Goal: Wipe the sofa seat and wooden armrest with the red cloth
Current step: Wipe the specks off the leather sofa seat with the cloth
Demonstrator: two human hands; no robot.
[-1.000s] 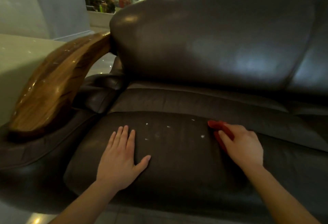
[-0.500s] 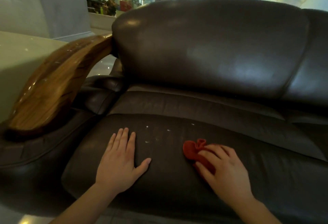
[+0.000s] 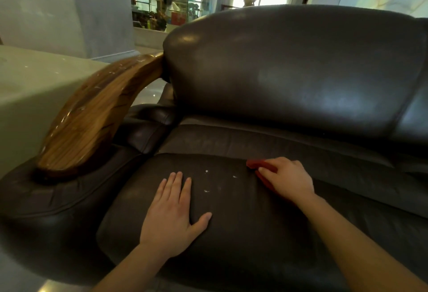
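Observation:
A dark brown leather sofa seat (image 3: 243, 227) fills the lower view, with a few white crumbs (image 3: 206, 171) near its back edge. My right hand (image 3: 287, 179) presses the red cloth (image 3: 257, 164) onto the seat at the back, right of the crumbs; most of the cloth is hidden under the hand. My left hand (image 3: 172, 213) lies flat on the seat with fingers apart, holding nothing. The curved wooden armrest (image 3: 92, 115) rises at the left, flecked with white bits.
The padded leather backrest (image 3: 289, 69) stands behind the seat. A pale stone surface (image 3: 30, 88) lies left of the armrest. The leather arm cushion (image 3: 58, 199) bulges under the wood. Shelves and a window are far behind.
My right hand has swept the red cloth forward toward me and then back up to the rear of the seat. The left hand stays flat in place. The view has tilted.

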